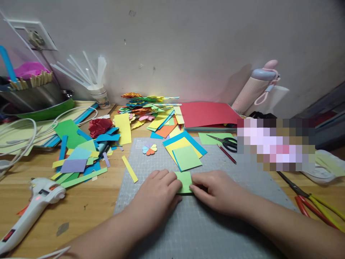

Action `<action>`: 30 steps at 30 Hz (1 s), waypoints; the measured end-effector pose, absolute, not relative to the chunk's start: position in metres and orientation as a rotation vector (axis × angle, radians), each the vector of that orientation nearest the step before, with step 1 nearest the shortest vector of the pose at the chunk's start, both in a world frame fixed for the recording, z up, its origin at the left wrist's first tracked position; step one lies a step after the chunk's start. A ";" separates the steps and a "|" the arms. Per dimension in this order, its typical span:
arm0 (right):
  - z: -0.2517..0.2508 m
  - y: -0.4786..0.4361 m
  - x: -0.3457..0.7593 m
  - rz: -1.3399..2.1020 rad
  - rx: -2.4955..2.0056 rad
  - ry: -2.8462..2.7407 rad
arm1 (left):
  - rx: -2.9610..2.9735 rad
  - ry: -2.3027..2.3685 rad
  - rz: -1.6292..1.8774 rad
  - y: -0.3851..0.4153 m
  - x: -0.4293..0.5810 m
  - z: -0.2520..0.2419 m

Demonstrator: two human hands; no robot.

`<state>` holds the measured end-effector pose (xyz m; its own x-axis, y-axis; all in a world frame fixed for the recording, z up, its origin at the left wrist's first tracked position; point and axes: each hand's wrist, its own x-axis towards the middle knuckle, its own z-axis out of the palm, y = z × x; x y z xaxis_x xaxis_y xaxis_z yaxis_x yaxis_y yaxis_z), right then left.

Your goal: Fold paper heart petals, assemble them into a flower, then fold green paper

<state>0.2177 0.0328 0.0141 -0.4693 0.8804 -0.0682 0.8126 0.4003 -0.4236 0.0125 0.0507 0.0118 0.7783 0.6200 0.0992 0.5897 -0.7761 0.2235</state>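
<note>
A small piece of light green paper point(185, 182) lies low over the grey cutting mat point(172, 230), held at both ends. My left hand point(161, 187) grips its left end, fingers on top and thumb below the near edge. On the right end, my right hand point(215, 190) pinches the paper between thumb and fingers. Just beyond my hands rests a stack of square paper sheets point(187, 158), light green over yellow and blue. A small paper flower point(149, 149) of several coloured petals sits on the mat to the left, near a yellow paper strip point(129, 169).
Black scissors point(229, 143) and a pencil point(226, 154) lie at the mat's far right. Red-and-yellow-handled pliers point(304, 194) are at the right edge. Paper scraps point(74, 165) and a glue gun point(35, 208) occupy the left. Red paper point(207, 114) lies by the wall.
</note>
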 end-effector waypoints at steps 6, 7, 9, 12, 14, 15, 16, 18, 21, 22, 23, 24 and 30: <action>0.020 0.024 0.223 0.490 -1.315 -2.023 | 2.717 0.893 0.786 0.051 0.007 0.019; 0.023 0.022 0.224 0.456 -1.249 -1.950 | 2.587 0.871 0.875 0.049 0.006 0.023; 0.026 0.020 0.224 0.402 -1.100 -1.891 | 2.273 0.991 0.894 0.046 0.006 0.031; 0.027 0.018 0.222 0.328 -0.905 -2.003 | 1.790 1.142 0.817 0.043 0.009 0.037; 0.026 0.017 0.219 0.176 -0.812 -2.130 | 1.446 1.064 0.776 0.043 0.014 0.035; 0.026 0.016 0.217 0.079 -0.787 -2.191 | 1.290 1.001 0.759 0.043 0.016 0.034; 0.026 0.016 0.215 -0.019 -0.772 -2.237 | 1.162 0.950 0.737 0.043 0.018 0.033; 0.027 0.016 0.213 -0.152 -0.758 -2.301 | 1.036 0.900 0.674 0.045 0.020 0.030; 0.031 0.016 0.213 -0.193 -0.700 -2.331 | 1.034 0.917 0.600 0.047 0.020 0.026; 0.032 0.017 0.214 -0.190 -0.663 -2.339 | 1.023 0.930 0.599 0.048 0.019 0.025; 0.033 0.017 0.215 -0.186 -0.627 -2.356 | 1.004 0.941 0.608 0.049 0.018 0.024; 0.033 0.017 0.216 -0.186 -0.592 -2.381 | 0.985 0.954 0.623 0.050 0.017 0.023; 0.034 0.018 0.220 -0.207 -0.567 -2.458 | 1.120 1.023 0.587 0.054 0.016 0.024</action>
